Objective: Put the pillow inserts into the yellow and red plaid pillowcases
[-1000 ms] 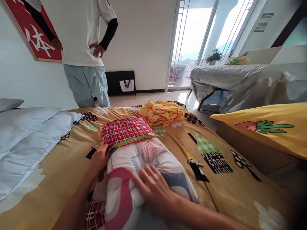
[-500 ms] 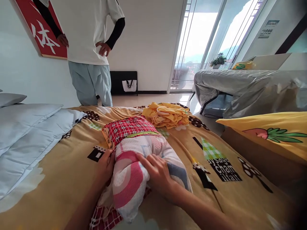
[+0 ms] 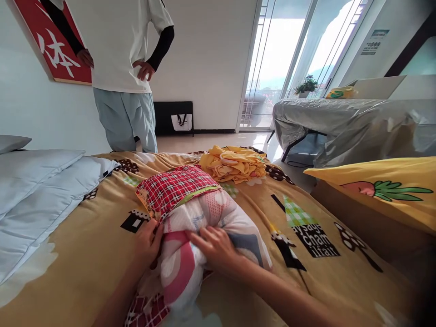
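Note:
A red plaid cover (image 3: 180, 184) with a green-yellow edge lies in the middle of the bed. Out of its near opening bulges a soft white quilt (image 3: 182, 268) with pink and blue patterns, folded and bunched. My left hand (image 3: 150, 240) pinches the cover's left edge, its fingertips closed on the cloth. My right hand (image 3: 216, 247) presses down on top of the quilt with the index finger stretched out; the other fingers are bent a little and partly sunk in the folds. More red plaid cloth (image 3: 148, 311) shows under the quilt near me.
Crumpled yellow cloth (image 3: 235, 163) lies beyond the cover on the bed (image 3: 85, 254). White pillows (image 3: 41, 190) are at left; a yellow carrot-print cushion (image 3: 384, 186) rests on a cardboard box (image 3: 357, 222) at right. Someone (image 3: 119, 50) stands past the bed, hands on hips. A plastic-covered table (image 3: 334, 113) stands behind.
My right hand has shifted slightly left over the quilt, its fingers flatter. The cover's left corner has spread a little leftward, and the quilt's near end is more tucked and rounded.

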### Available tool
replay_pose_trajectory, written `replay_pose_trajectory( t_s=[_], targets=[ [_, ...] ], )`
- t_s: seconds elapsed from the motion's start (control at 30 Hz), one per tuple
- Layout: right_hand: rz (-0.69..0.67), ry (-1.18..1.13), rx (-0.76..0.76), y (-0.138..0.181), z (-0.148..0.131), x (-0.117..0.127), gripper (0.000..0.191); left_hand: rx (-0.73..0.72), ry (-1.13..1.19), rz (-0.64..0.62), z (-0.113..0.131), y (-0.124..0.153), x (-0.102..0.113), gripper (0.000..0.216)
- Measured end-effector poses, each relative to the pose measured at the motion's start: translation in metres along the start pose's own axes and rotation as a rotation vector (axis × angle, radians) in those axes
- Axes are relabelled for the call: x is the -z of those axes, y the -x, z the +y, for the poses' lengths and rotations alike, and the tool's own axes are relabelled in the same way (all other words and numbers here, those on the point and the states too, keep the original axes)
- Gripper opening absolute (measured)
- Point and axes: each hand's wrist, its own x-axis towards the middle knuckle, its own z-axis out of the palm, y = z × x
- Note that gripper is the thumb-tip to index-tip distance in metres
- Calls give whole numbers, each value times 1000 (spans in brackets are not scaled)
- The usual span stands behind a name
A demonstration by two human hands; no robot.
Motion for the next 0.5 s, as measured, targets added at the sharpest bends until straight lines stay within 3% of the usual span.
replay_pose_trajectory(
  t_s=[0.1, 0.2, 0.33, 0.5],
  targets=[
    [5, 19, 144, 21, -31, -7, 40, 35, -106, 32, -4, -10, 3, 14],
    [9, 16, 202, 32, -49, -1, 44, -21, -123, 15, 12, -26, 5, 12],
    [61, 5, 209, 42, -45, 5, 41, -161, -202, -187, 57, -54, -5, 16],
    [-21, -15, 217, 51, -43, 16, 46, -143, -301, -426, 102, -94, -36, 23]
  ],
)
